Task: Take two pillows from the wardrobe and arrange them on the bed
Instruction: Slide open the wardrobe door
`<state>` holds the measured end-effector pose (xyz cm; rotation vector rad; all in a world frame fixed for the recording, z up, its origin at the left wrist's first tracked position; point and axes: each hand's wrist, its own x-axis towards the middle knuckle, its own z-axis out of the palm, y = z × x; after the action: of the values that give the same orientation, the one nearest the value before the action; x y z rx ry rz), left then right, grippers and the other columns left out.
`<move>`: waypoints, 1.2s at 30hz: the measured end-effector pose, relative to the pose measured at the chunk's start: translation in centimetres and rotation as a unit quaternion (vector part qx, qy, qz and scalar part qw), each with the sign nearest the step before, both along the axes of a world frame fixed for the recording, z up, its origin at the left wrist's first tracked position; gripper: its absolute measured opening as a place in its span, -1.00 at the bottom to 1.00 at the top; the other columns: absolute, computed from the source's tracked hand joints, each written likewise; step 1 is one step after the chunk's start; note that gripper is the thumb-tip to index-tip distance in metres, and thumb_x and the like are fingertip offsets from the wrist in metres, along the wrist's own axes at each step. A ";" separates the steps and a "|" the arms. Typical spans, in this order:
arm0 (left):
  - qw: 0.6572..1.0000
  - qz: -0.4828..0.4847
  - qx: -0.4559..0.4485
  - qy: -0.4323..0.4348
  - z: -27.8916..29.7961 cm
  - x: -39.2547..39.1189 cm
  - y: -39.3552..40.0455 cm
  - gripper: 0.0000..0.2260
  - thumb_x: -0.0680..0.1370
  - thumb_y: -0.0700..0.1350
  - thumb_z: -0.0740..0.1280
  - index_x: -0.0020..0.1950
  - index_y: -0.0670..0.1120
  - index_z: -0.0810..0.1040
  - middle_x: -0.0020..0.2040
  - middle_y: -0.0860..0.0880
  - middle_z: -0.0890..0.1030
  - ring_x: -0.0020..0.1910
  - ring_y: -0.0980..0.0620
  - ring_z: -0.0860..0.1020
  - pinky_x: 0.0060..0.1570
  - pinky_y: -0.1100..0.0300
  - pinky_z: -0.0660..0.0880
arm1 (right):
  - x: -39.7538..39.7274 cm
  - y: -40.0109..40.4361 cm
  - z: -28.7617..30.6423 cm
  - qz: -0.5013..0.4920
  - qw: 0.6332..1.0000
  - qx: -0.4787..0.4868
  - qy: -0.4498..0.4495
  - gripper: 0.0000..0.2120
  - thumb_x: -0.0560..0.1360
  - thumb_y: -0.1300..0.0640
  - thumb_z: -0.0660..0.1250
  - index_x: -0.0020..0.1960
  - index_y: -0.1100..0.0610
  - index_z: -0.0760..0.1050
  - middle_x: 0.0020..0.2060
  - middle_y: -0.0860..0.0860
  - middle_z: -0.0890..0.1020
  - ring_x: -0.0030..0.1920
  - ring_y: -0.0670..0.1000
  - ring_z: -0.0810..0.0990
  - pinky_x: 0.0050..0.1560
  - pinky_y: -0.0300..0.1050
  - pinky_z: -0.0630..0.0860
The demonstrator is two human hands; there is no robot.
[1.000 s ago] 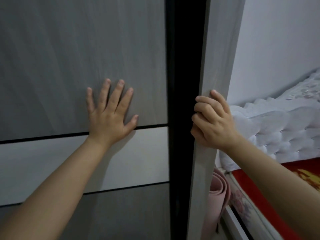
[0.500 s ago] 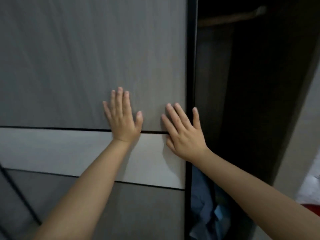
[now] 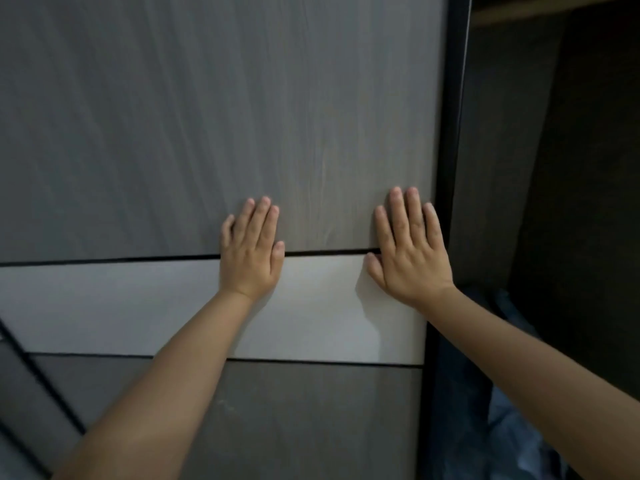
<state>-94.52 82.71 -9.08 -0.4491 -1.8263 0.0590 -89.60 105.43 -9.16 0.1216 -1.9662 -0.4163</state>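
A grey wood-grain sliding wardrobe door (image 3: 207,116) with a pale band across its middle fills most of the view. My left hand (image 3: 251,251) lies flat on it, fingers pointing up. My right hand (image 3: 408,247) is pressed flat on the same door close to its dark right edge (image 3: 450,168). Neither hand holds anything. To the right, the wardrobe interior (image 3: 554,168) stands open and dark. No pillow is visible and the bed is out of view.
Dark blue fabric (image 3: 512,427) lies low inside the open wardrobe section. A wooden rail or shelf edge (image 3: 540,8) crosses the top of that section. Another door panel edge (image 3: 31,386) slants at the lower left.
My right hand left the wardrobe's side panel and now lies flat on the door beside my left. The door has slid left, uncovering the dark interior. The view turned away from the bed.
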 end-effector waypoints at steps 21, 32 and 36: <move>0.999 0.037 0.035 -0.014 -1.7 -4.4 -26.5 -0.33 0.49 -0.06 0.03 0.49 0.13 -0.28 0.46 0.32 -0.39 0.46 0.30 -0.33 0.47 0.30 -0.34 | -5.9 -27.4 -1.4 0.108 0.994 -0.024 0.002 -0.38 0.39 -0.10 0.13 0.31 0.28 0.35 0.26 0.22 0.54 0.31 0.25 0.43 0.37 0.20 0.07; 1.000 -0.003 -0.005 -0.019 -1.6 -6.4 -38.5 -0.49 0.60 0.18 -0.21 0.48 0.11 -0.36 0.47 0.26 -0.40 0.47 0.26 -0.34 0.47 0.25 -0.31 | -8.1 -38.9 -1.6 0.065 0.997 -0.032 0.025 -0.36 0.38 -0.11 0.13 0.30 0.31 0.34 0.27 0.24 0.51 0.32 0.26 0.31 0.39 0.22 -0.06; 0.999 0.006 -0.025 -0.019 -2.2 -6.8 -38.3 -0.45 0.57 0.24 -0.23 0.50 0.05 -0.23 0.47 0.22 -0.44 0.47 0.22 -0.38 0.43 0.12 -0.19 | -7.8 -38.9 -2.4 0.048 0.997 -0.052 -0.003 -0.17 0.46 -0.17 -0.03 0.45 0.26 -0.39 0.46 0.21 -0.39 0.45 0.18 -0.45 0.43 0.15 -0.45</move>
<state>-101.34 44.40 -11.31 -0.4774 -1.8689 0.1059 -97.41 66.53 -11.51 0.1516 -1.9743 -0.2508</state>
